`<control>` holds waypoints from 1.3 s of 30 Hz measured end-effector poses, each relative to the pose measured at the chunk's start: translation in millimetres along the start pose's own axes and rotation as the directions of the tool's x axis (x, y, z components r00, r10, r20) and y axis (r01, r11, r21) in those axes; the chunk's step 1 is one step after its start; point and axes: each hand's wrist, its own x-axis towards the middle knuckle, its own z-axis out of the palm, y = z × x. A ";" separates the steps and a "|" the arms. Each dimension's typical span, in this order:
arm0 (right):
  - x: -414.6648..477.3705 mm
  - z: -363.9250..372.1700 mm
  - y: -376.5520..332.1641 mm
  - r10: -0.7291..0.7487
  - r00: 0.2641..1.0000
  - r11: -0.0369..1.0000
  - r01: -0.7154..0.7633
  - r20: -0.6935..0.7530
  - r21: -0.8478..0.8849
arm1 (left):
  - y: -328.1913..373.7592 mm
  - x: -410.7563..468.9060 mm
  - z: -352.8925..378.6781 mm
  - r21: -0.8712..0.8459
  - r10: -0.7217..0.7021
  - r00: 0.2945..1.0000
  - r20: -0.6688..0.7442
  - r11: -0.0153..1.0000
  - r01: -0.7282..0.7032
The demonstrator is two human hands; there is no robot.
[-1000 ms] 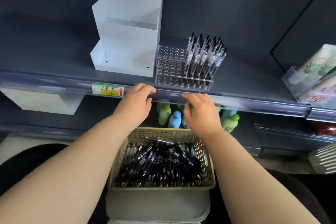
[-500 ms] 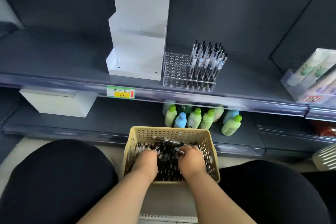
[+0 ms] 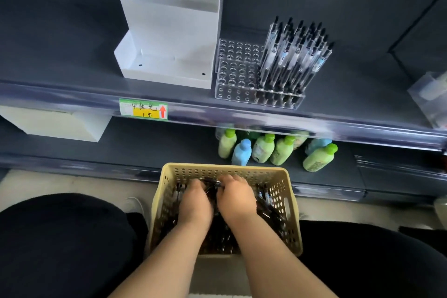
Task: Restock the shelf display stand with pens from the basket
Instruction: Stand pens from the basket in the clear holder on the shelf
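My left grip (image 3: 194, 204) and right grip (image 3: 235, 199), fingers curled down, lie buried among black pens (image 3: 265, 197) in the beige perforated plastic basket (image 3: 225, 168); whether either holds one I cannot tell. The clear acrylic pen stand (image 3: 238, 68), half filled, sits on the dark grey shelf (image 3: 63, 58).

Left hand (image 3: 194, 205) and right hand (image 3: 235, 201) side by side in the basket (image 3: 287, 191), fingers curled down among loose pens (image 3: 266, 197); grasp hidden. Beyond the fingertips, bottles (image 3: 262, 149); farther beyond and above, the display stand (image 3: 238, 75), standing pens (image 3: 292, 55) filling its right side.

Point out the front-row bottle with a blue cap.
The blue bottle, second from left on the lower shelf; its front neighbours are green-capped.
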 end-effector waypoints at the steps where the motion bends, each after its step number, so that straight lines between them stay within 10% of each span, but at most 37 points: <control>1: 3.9 2.4 -2.6 -0.012 1.000 0.999 0.013 0.018 -0.048 | 0.3 4.9 -0.2 -0.015 -0.023 1.000 -0.019 1.000 0.023; 10: 19.2 22.4 -14.5 0.014 0.998 1.000 -0.013 0.057 -0.009 | 1.0 47.2 6.5 -0.168 -0.181 0.983 -0.011 0.970 0.177; 17: 16.7 13.7 -16.4 0.352 0.927 0.885 -0.374 0.127 0.277 | -0.8 35.9 -4.2 -0.528 -0.244 0.970 -0.015 0.825 0.199; 19: 18.6 7.6 -19.7 0.440 0.870 0.745 -0.491 0.221 0.450 | -2.0 32.6 -14.1 -0.502 -0.210 0.977 -0.023 0.848 0.170; 23: 7.7 -3.0 -23.9 0.439 0.764 0.137 -0.577 0.473 0.805 | -5.9 20.4 -29.3 -0.552 -0.194 0.979 0.055 0.812 0.192; 27: -4.6 -15.4 -20.2 0.407 0.804 -0.037 -0.459 0.433 0.888 | -12.8 9.8 -40.7 -0.448 -0.085 0.982 0.168 0.881 0.153; 31: -13.8 -34.7 -13.7 0.416 0.895 0.234 -0.275 0.160 0.932 | -19.0 8.9 -48.5 0.208 0.118 0.990 0.074 0.969 -0.131; 39: -25.7 -49.0 6.2 0.399 0.917 0.582 -0.240 -0.015 0.777 | -14.8 -6.1 -28.3 0.473 0.139 0.961 0.238 0.848 -0.240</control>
